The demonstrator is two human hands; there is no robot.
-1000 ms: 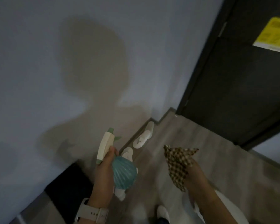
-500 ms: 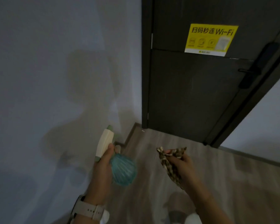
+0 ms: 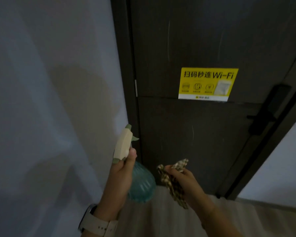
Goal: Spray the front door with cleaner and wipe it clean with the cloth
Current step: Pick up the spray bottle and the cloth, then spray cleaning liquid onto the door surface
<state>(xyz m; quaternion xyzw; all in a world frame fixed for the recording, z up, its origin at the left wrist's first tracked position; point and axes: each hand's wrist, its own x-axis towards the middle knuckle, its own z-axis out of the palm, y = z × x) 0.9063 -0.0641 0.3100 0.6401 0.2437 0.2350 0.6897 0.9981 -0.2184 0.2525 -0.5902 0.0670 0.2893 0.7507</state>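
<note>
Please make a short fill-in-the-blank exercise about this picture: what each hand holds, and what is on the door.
1. The left hand holds a ____ with a teal ribbed body and a cream head.
2. The right hand grips a checked ____.
3. The sticker on the dark door is ____ in colour.
4. A watch with a pale strap sits on the ____ wrist.

Missing words: spray bottle; cloth; yellow; left
</note>
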